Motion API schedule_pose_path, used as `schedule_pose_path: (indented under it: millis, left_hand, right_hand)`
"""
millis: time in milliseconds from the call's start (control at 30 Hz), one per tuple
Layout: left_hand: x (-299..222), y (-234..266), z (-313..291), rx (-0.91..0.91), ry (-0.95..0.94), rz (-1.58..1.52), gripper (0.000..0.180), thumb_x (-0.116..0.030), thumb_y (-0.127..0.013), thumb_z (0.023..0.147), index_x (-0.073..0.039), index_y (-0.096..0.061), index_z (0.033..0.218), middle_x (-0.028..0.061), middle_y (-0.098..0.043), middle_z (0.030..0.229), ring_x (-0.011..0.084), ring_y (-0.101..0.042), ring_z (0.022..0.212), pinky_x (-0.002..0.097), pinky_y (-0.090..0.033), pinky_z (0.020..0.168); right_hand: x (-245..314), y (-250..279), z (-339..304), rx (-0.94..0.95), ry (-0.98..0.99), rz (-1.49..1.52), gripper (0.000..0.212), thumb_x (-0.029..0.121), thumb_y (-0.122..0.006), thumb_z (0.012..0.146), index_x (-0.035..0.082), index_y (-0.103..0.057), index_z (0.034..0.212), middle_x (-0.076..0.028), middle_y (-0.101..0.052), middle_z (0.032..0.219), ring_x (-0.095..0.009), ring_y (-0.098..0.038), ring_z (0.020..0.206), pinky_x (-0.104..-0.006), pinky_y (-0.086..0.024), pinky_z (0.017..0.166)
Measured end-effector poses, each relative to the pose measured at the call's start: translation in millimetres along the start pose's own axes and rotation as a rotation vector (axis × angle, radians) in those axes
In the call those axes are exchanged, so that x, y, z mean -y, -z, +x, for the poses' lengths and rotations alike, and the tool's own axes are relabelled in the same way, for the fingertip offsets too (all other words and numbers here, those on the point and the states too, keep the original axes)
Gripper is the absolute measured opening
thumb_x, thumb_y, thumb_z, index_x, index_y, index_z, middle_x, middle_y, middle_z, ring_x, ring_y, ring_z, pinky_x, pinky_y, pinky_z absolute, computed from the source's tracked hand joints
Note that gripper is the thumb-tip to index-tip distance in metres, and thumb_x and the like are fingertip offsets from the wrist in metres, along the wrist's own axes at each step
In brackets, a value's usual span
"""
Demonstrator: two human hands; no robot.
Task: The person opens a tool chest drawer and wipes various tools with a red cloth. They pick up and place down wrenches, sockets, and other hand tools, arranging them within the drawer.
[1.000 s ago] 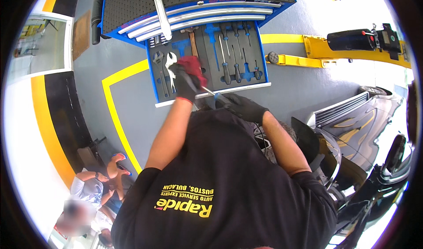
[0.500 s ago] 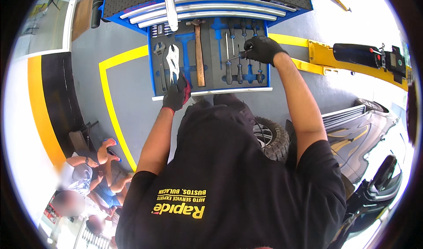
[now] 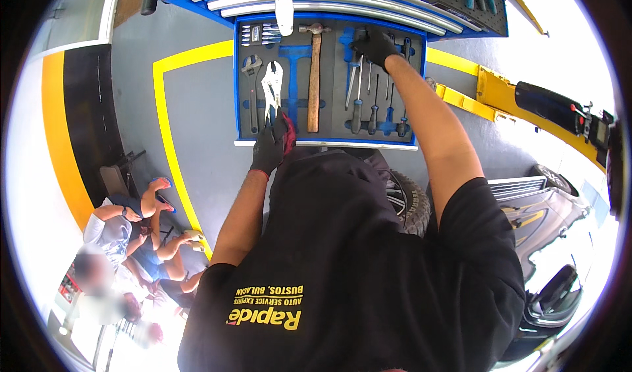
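Note:
My left hand (image 3: 270, 147), in a black glove, is closed around the handle end of silver locking pliers (image 3: 272, 85), whose jaws point away from me over the open tool drawer (image 3: 329, 143). Something red (image 3: 289, 135) shows at that hand; I cannot make out what it is. At the far right part of the drawer, my gloved right hand (image 3: 372, 46) is closed over a screwdriver's handle. The screwdriver's shaft (image 3: 351, 85) sticks out toward me, by the leftmost blue slot in the foam. Several other screwdrivers (image 3: 373, 118) lie beside it.
A wooden-handled hammer (image 3: 315, 82), an adjustable wrench (image 3: 253, 92) and a bit set (image 3: 261, 34) lie in the foam. A long silver bar (image 3: 283, 6) juts over the drawer. Right stands a yellow lift arm (image 3: 461, 101); a tyre (image 3: 411, 204) is below. People sit at the lower left.
My right hand has moved left and away from me, bringing the screwdriver from a crosswise hold to the leftmost slot. My left hand keeps its grip on the locking pliers. The view has shifted.

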State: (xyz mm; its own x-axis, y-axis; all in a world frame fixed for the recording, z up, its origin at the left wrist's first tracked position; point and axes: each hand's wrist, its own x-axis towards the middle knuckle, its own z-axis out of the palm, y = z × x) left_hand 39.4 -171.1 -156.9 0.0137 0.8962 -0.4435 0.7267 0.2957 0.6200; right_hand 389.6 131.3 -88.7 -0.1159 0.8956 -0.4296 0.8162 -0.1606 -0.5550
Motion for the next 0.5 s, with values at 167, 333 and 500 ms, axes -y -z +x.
schedule_pose_path:
  millis: [167,333,500]
  left_hand:
    - [-5.5,6.3,3.8,0.028,-0.037,-0.052,0.038,-0.028,-0.057,0.102,0.002,-0.06,0.126,0.0303,-0.064,0.121,0.0501,-0.063,0.113,0.0576,-0.051,0.096]
    - [-3.0,4.7,-1.4,-0.018,-0.032,-0.047,0.035,-0.027,-0.059,0.102,0.001,-0.06,0.123,0.0299,-0.065,0.118,0.05,-0.063,0.112,0.0582,-0.051,0.094]
    - [-10.0,10.6,-5.3,-0.034,-0.054,-0.059,0.037,-0.027,-0.062,0.101,0.002,-0.06,0.124,0.0303,-0.066,0.118,0.0498,-0.064,0.113,0.0569,-0.052,0.095]
  right_hand:
    - [-20.9,-47.1,6.8,-0.223,0.027,-0.129,0.07,0.023,-0.076,0.091,0.012,-0.048,0.154,-0.023,-0.072,0.13,-0.041,-0.065,0.129,-0.0485,-0.053,0.106]
    - [-18.5,-69.8,-6.3,-0.271,0.01,-0.127,0.091,0.02,-0.075,0.089,0.011,-0.027,0.166,-0.029,-0.061,0.145,-0.045,-0.059,0.136,-0.0483,-0.05,0.112]
    - [-9.7,-65.0,-2.7,-0.184,-0.203,0.048,0.095,0.023,-0.074,0.091,0.009,-0.022,0.168,-0.026,-0.066,0.142,-0.043,-0.062,0.134,-0.0473,-0.05,0.11]
